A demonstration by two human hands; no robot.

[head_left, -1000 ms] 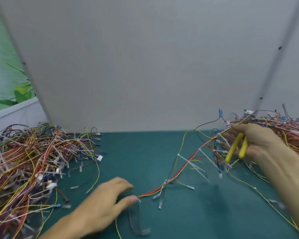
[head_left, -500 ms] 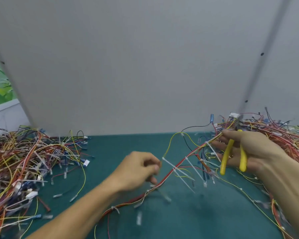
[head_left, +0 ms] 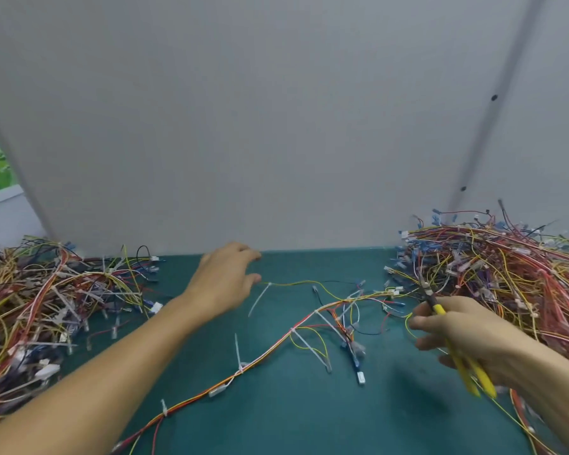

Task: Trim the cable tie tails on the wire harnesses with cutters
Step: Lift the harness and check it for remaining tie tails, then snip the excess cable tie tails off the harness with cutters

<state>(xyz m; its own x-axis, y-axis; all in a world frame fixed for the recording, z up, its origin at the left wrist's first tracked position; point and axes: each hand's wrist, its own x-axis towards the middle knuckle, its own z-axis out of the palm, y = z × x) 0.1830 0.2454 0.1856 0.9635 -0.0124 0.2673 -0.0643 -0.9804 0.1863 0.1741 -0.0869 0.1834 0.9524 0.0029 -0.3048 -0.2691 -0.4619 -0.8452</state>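
Observation:
One wire harness (head_left: pixel 276 343) of red, orange and yellow wires lies spread across the green mat, with white cable tie tails (head_left: pixel 237 351) sticking out along it. My left hand (head_left: pixel 222 284) reaches far forward and pinches the harness's thin yellow wire beside a white tie tail (head_left: pixel 258 298). My right hand (head_left: pixel 467 336) hovers at the right and grips the yellow-handled cutters (head_left: pixel 457 353), whose dark jaws point up toward the right pile, clear of any tie.
A large tangle of harnesses (head_left: pixel 40 307) fills the left side of the green mat (head_left: pixel 293 415). Another big pile (head_left: pixel 493 267) sits at the right rear. A grey wall panel (head_left: pixel 276 126) stands right behind the mat.
My left hand moved forward from the near middle to the far yellow wire. The harness dropped from the air onto the mat. My right hand came lower and nearer with the cutters.

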